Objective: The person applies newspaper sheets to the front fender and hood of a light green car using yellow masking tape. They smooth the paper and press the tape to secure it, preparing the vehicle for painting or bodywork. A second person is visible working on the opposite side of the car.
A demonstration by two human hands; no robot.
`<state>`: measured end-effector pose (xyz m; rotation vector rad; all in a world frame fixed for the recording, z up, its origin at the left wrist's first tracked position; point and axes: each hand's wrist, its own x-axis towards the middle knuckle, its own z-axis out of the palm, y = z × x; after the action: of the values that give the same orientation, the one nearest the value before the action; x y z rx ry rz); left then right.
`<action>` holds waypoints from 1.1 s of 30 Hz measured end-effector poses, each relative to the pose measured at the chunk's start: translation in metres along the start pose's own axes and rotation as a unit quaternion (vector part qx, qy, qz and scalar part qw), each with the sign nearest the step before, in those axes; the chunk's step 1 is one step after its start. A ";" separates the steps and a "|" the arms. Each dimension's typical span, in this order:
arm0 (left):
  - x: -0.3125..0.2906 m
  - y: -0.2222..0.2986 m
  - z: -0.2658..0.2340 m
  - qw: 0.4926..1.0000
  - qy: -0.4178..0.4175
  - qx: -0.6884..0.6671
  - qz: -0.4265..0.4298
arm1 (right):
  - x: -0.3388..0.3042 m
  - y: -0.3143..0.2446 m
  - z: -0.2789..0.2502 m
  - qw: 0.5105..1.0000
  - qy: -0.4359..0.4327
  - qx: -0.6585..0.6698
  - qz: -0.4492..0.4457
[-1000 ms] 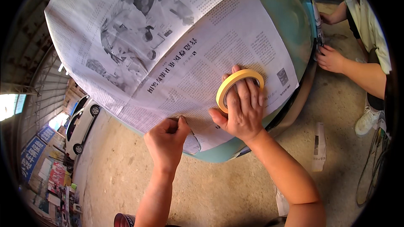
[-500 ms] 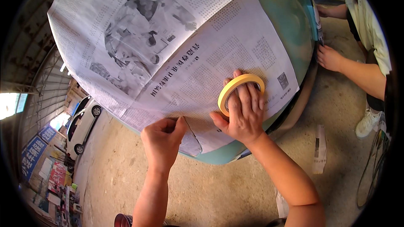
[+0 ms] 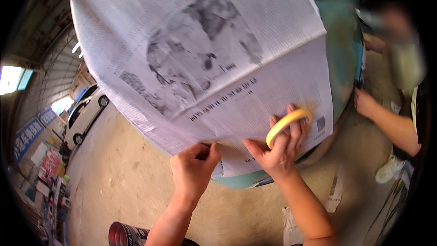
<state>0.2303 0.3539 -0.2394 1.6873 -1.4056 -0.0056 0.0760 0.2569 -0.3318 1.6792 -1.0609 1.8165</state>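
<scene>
At the near edge of the green car panel (image 3: pixel 241 181), two hands tend a newspaper sheet (image 3: pixel 282 79).
The sheet spreads across the panel, creased in the middle, with a strip of green bare beyond its near margin. Close to that margin, the left hand (image 3: pixel 193 168) has its grip closed, thumb to forefinger, apparently on the paper, though the curled fingers hide what lies between. Just beside it, toward the panel's right edge, the right hand (image 3: pixel 281 152) lies over the sheet, its grip open with fingers spread; a yellow tape roll (image 3: pixel 284 122) rings those fingers. The step in hand looks like fitting the sheet along this edge. The next move seems to call for steady right-hand pressure and a gentle left pinch, so that the paper neither slips nor rips.
</scene>
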 end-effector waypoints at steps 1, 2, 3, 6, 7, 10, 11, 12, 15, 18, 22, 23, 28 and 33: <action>0.000 0.002 -0.003 1.000 -0.001 0.006 -0.012 | 0.004 -0.003 -0.003 1.000 -0.003 -0.003 0.002; 0.000 0.003 -0.008 1.000 -0.003 0.012 -0.023 | 0.004 -0.004 -0.004 1.000 -0.020 0.004 0.006; 0.002 0.006 -0.004 0.999 -0.011 0.004 -0.030 | 0.006 0.003 -0.008 1.000 -0.027 0.000 -0.005; 0.003 0.005 -0.005 1.000 -0.013 0.004 -0.021 | 0.008 0.012 -0.016 0.998 -0.057 0.003 -0.026; 0.004 0.007 -0.009 1.000 -0.010 0.009 -0.020 | 0.009 0.011 -0.017 0.998 -0.062 0.014 -0.017; 0.006 0.013 -0.013 0.999 -0.004 0.029 -0.013 | 0.009 0.010 -0.020 0.997 -0.078 0.021 0.001; 0.007 0.018 -0.015 0.999 -0.001 0.038 -0.012 | 0.008 0.010 -0.020 0.996 -0.085 0.026 0.006; 0.010 0.022 -0.018 0.999 -0.001 0.046 -0.009 | 0.006 0.009 -0.021 0.995 -0.090 0.029 0.012; 0.014 0.028 -0.019 0.996 0.012 0.082 0.017 | 0.003 0.006 -0.020 0.994 -0.104 0.030 0.031; 0.013 0.026 -0.017 0.994 0.033 0.100 0.035 | 0.004 0.002 -0.023 0.992 -0.119 0.021 0.043; 0.006 0.021 -0.010 0.993 0.052 0.100 0.025 | 0.008 -0.004 -0.026 0.990 -0.126 0.014 0.055; 0.003 0.018 -0.010 0.992 0.058 0.113 0.028 | 0.009 -0.007 -0.026 0.990 -0.123 0.015 0.061; 0.002 0.007 -0.001 0.989 0.076 0.106 0.064 | 0.014 -0.011 -0.029 0.988 -0.136 -0.019 0.065; 0.018 0.011 -0.006 0.985 0.082 0.073 0.130 | 0.018 -0.010 -0.033 0.986 -0.140 -0.048 0.072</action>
<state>0.2306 0.3446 -0.2198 1.5678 -1.5188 0.3838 0.0602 0.2854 -0.3112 1.8786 -1.3980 1.6143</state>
